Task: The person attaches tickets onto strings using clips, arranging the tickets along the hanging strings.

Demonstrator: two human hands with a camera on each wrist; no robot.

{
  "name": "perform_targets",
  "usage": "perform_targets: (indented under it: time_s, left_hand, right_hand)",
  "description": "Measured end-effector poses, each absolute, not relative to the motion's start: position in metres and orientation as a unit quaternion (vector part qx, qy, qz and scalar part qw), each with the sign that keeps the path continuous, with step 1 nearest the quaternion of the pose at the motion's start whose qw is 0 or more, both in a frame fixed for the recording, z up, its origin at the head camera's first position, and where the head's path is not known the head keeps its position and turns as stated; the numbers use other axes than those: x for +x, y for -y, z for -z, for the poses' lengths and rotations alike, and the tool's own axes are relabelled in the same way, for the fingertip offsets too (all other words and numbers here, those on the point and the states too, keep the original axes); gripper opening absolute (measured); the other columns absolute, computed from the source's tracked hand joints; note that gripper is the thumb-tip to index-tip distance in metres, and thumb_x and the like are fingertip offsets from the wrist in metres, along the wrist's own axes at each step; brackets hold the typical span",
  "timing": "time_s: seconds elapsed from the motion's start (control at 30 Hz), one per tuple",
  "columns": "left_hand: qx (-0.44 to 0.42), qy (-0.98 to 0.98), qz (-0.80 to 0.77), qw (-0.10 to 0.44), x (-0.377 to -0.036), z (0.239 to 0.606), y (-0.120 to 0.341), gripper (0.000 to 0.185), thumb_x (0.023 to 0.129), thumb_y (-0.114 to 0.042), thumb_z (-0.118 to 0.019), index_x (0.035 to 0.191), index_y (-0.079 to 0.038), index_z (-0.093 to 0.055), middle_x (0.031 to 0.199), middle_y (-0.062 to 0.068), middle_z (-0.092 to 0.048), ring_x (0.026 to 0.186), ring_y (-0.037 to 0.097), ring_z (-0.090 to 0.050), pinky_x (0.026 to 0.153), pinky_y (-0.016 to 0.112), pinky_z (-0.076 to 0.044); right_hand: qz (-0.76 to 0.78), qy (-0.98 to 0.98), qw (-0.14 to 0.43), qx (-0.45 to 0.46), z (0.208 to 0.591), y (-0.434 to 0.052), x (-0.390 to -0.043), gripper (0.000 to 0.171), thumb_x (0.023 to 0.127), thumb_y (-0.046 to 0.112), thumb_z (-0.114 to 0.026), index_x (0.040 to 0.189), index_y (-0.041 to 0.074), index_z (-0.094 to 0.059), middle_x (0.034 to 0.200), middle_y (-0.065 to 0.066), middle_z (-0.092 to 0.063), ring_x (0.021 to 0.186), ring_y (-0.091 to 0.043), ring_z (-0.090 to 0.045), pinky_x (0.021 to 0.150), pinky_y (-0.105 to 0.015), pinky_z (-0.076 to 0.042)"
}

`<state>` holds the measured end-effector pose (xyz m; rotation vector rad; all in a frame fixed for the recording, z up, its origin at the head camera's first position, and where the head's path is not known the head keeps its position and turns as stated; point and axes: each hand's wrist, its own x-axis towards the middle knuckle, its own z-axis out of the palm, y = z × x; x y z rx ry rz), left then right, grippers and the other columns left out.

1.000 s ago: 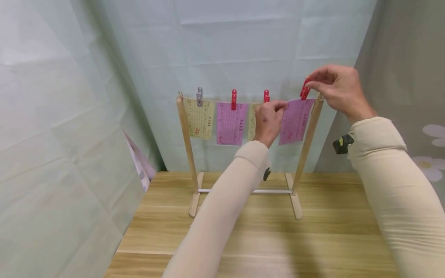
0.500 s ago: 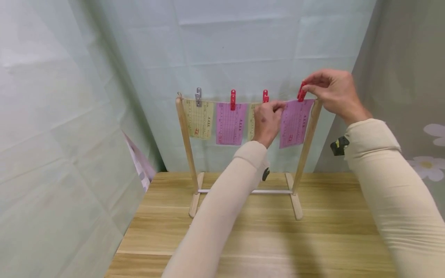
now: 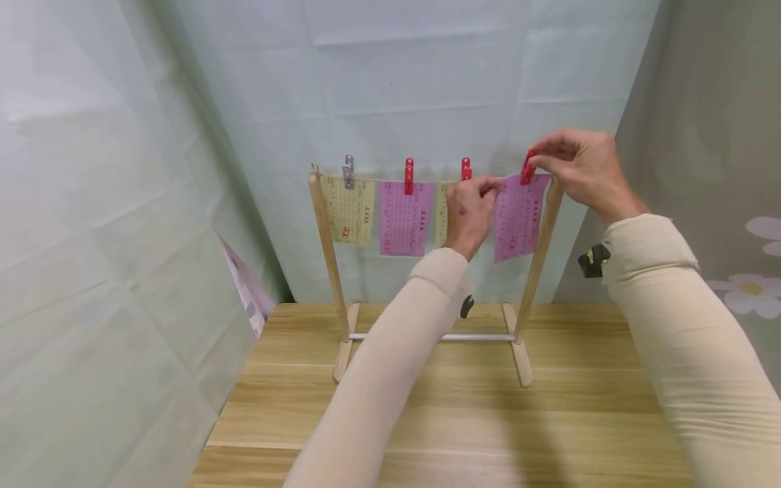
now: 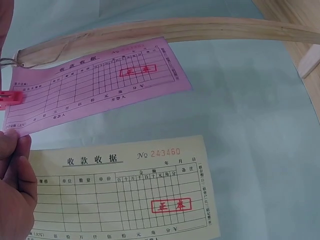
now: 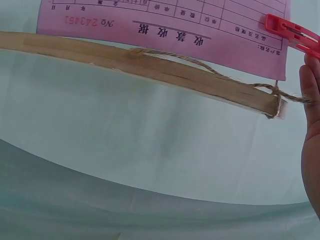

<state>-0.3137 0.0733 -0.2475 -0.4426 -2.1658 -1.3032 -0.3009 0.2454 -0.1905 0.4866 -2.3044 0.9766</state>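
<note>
A pink receipt slip [image 3: 517, 220] hangs at the right end of the string. My left hand [image 3: 471, 211] pinches its upper left corner between thumb and finger, as the left wrist view also shows on the pink slip [image 4: 100, 82]. At the slip's top edge, my right hand [image 3: 586, 168] pinches a red clip [image 3: 528, 169]; in the right wrist view the clip's jaws [image 5: 295, 32] overlap the paper. Partly behind my left hand hangs a yellow slip [image 4: 125, 190] under another red clip [image 3: 466, 168].
Further left hang a pink slip [image 3: 405, 224] under a red clip [image 3: 409, 175] and a yellow slip [image 3: 350, 210] under a grey clip [image 3: 348, 172]. The wooden stand's posts [image 3: 545, 230] hold the twine [image 5: 200, 62]. Below lies a wood-grain table [image 3: 586, 407].
My right hand and the red clip have moved down and slightly left, onto the slip's top edge. The pink slip has shifted down a little. My left hand has stayed nearly still.
</note>
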Motion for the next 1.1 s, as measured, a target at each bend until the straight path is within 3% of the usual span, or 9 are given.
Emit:
perform_targets:
  time_s: [0.7, 0.8, 0.93, 1.0, 1.1]
  left_hand:
    - [-0.174, 0.807, 0.490, 0.280, -0.316, 0.255, -0.067, 0.013, 0.093, -0.011, -0.071, 0.104, -0.011, -0.079, 0.100, 0.002, -0.076, 0.084, 0.005, -0.069, 0.070, 0.011, -0.050]
    - [-0.182, 0.811, 0.481, 0.278, -0.315, 0.255, -0.064, 0.015, 0.093, -0.012, -0.072, 0.106, -0.010, -0.078, 0.102, 0.003, -0.076, 0.087, 0.006, -0.069, 0.073, 0.011, -0.050]
    - [-0.195, 0.819, 0.463, 0.279, -0.315, 0.257, -0.058, 0.018, 0.092, -0.015, -0.073, 0.108, -0.009, -0.077, 0.106, 0.004, -0.076, 0.092, 0.009, -0.070, 0.077, 0.012, -0.051]
    - [-0.207, 0.818, 0.458, 0.281, -0.315, 0.258, -0.055, 0.017, 0.092, -0.015, -0.073, 0.108, -0.008, -0.077, 0.105, 0.004, -0.076, 0.092, 0.010, -0.071, 0.077, 0.012, -0.051]
    - [-0.233, 0.815, 0.448, 0.285, -0.315, 0.259, -0.049, 0.017, 0.091, -0.015, -0.074, 0.105, -0.006, -0.077, 0.102, 0.005, -0.076, 0.091, 0.012, -0.071, 0.078, 0.014, -0.052]
  right_hand:
    - [-0.360, 0.886, 0.230, 0.183, 0.195, -0.247, -0.299, 0.037, 0.093, 0.015, -0.073, 0.125, -0.002, -0.065, 0.120, -0.022, -0.067, 0.091, 0.004, -0.061, 0.077, -0.010, -0.050]
    - [-0.351, 0.888, 0.232, 0.184, 0.194, -0.247, -0.299, 0.038, 0.092, 0.016, -0.074, 0.125, -0.002, -0.065, 0.122, -0.022, -0.067, 0.102, -0.012, -0.067, 0.080, -0.013, -0.051]
    - [-0.340, 0.892, 0.242, 0.174, 0.193, -0.248, -0.296, 0.043, 0.092, 0.021, -0.075, 0.128, 0.001, -0.065, 0.127, -0.019, -0.065, 0.116, -0.034, -0.063, 0.091, -0.022, -0.052]
    - [-0.336, 0.891, 0.256, 0.168, 0.193, -0.249, -0.293, 0.044, 0.092, 0.023, -0.075, 0.130, 0.003, -0.065, 0.129, -0.017, -0.065, 0.118, -0.031, -0.062, 0.094, -0.025, -0.051]
    - [-0.336, 0.878, 0.293, 0.176, 0.193, -0.250, -0.288, 0.042, 0.091, 0.020, -0.076, 0.128, 0.004, -0.067, 0.127, -0.016, -0.066, 0.113, -0.012, -0.064, 0.095, -0.022, -0.050]
